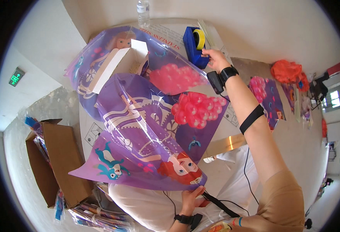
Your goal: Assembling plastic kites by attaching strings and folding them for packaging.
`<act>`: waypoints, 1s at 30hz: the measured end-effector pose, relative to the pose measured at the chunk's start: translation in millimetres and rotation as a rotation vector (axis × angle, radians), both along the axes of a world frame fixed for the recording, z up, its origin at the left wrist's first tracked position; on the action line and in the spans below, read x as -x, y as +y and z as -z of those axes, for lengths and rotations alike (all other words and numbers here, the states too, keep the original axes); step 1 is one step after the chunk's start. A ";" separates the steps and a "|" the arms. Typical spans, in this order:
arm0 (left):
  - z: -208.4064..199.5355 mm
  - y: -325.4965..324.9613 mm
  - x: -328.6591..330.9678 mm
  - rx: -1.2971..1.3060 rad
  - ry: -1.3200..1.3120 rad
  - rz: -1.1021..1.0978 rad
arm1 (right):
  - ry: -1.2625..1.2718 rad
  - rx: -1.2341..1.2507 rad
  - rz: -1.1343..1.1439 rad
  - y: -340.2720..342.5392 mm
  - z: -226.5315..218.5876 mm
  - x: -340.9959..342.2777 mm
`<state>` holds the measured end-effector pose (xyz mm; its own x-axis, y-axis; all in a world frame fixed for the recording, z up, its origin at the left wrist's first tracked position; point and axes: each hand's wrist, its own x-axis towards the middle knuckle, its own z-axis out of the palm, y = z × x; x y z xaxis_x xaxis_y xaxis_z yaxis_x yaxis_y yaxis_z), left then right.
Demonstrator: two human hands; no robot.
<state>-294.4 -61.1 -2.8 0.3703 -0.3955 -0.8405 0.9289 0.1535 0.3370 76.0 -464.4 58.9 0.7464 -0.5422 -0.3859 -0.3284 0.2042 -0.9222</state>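
Note:
A purple glossy plastic sheet (139,127), printed with a red-haired figure, pink balloons and a blue animal, drapes over the table's near edge toward my lap. My left hand (191,198) pinches its near corner. At the far right of the table stands a blue tape dispenser (191,48) with a yellow roll of tape (199,39). My right hand (216,60) reaches to the dispenser's near end, its fingers closed there; what is between them is hidden. Under the purple sheet lies another printed sheet (164,52), and an open white box (110,71) rests on it.
A water bottle (143,13) and thin pale sticks (209,34) are at the table's far side. On the floor at left, an open cardboard box (63,162) stands by bundled packets (96,216). More printed sheets (264,96) and an orange-red bag (286,71) lie at right.

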 end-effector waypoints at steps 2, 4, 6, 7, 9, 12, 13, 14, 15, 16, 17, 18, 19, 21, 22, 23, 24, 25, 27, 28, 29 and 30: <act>1.2 -1.2 1.4 0.009 -0.021 -0.033 | 0.051 -0.039 0.025 2.4 -4.9 1.6; 3.1 -2.0 1.7 0.017 -0.018 -0.033 | -0.032 -0.087 0.026 3.0 -8.1 9.2; 2.1 -2.3 2.2 0.027 -0.017 -0.032 | -0.117 -0.132 0.028 1.9 -11.4 14.8; -0.2 -2.5 2.4 0.020 -0.012 -0.035 | -0.115 -0.148 0.035 -0.1 -13.4 15.4; -4.5 -3.2 1.4 0.014 -0.006 -0.038 | -0.113 -0.165 0.043 2.0 -12.2 18.8; -5.0 -2.1 -1.5 0.014 -0.002 -0.031 | -0.055 0.092 0.173 22.4 1.1 29.2; -2.5 -1.3 -0.1 0.017 -0.006 -0.028 | -0.013 0.100 0.179 24.1 6.2 33.5; 0.0 -0.3 0.9 0.018 -0.010 -0.026 | 0.030 0.107 0.183 26.3 11.6 35.5; 2.5 1.1 1.2 0.013 -0.012 -0.027 | -0.008 0.059 0.180 29.7 17.7 35.2; 4.5 -1.0 2.6 0.018 -0.015 -0.015 | -0.007 0.066 0.187 23.0 23.5 36.2; 4.9 -2.2 3.3 0.019 -0.017 -0.007 | -0.096 -0.031 0.212 17.2 30.1 34.2; 3.9 -3.5 3.1 0.022 -0.016 -0.003 | -0.186 -0.127 0.235 11.6 36.7 33.3; 2.5 -2.6 2.0 0.022 -0.023 -0.016 | -0.183 -0.133 0.232 15.5 43.9 31.6; 1.7 -0.8 0.4 0.018 -0.031 -0.035 | -0.253 -0.160 0.278 23.8 55.7 26.3; 2.1 -0.6 0.6 0.016 -0.018 -0.029 | -0.253 -0.159 0.277 22.5 61.9 25.7; 1.5 -0.9 0.2 0.016 -0.006 -0.023 | -0.307 -0.103 0.276 21.4 66.7 24.3; 0.1 -2.1 -0.8 0.020 -0.008 -0.024 | -0.362 -0.045 0.274 19.9 69.9 23.1; -2.7 -2.5 -2.3 0.021 -0.039 -0.026 | -0.360 -0.048 0.274 23.0 75.5 25.2; -6.5 -2.4 -0.9 0.026 -0.070 -0.026 | -0.228 0.458 0.179 27.4 83.1 34.5; -5.7 -1.5 1.1 0.027 -0.068 -0.001 | -0.231 0.459 0.177 31.4 83.0 39.9; -5.3 -1.3 2.8 0.030 -0.065 0.026 | -0.322 0.499 0.214 34.4 82.2 47.3; -3.3 -2.5 2.2 0.034 -0.067 0.028 | -0.412 0.541 0.253 36.3 81.2 56.9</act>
